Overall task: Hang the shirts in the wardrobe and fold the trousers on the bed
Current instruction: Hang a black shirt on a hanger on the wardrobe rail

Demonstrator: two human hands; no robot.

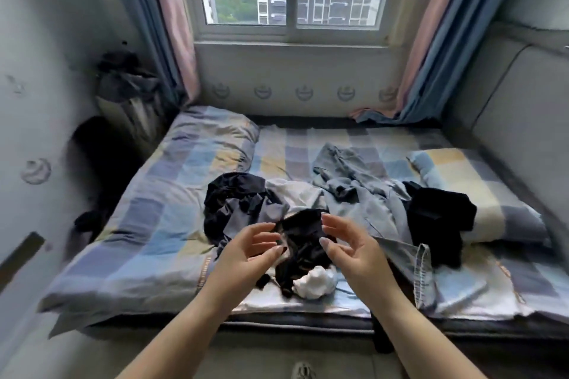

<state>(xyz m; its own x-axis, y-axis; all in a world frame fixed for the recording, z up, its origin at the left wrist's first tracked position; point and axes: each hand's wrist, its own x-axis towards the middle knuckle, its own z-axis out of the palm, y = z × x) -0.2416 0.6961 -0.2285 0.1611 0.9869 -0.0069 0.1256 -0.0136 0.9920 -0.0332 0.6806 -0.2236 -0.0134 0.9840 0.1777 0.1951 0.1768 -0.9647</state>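
Both hands, left hand (246,248) and right hand (351,248), spread, empty, hover over crumpled black garment (303,243) in unsorted clothes pile on checked bed sheet (147,224). Sorting apparently not yet begun; next move: grasp one garment, identify shirt or trousers.

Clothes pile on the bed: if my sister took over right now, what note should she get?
Left hand: open, holds nothing, hovers over the pile.
Right hand: open, holds nothing, beside the left.
On the checked bed: black garment under the hands, white bundle at the near edge, dark garment to the left, grey-blue trousers spread to the right, black clothing beyond them.
Done: nothing folded, no hung shirts in view.
Left: sort the pile, hang shirts, fold trousers. The wardrobe is out of view.
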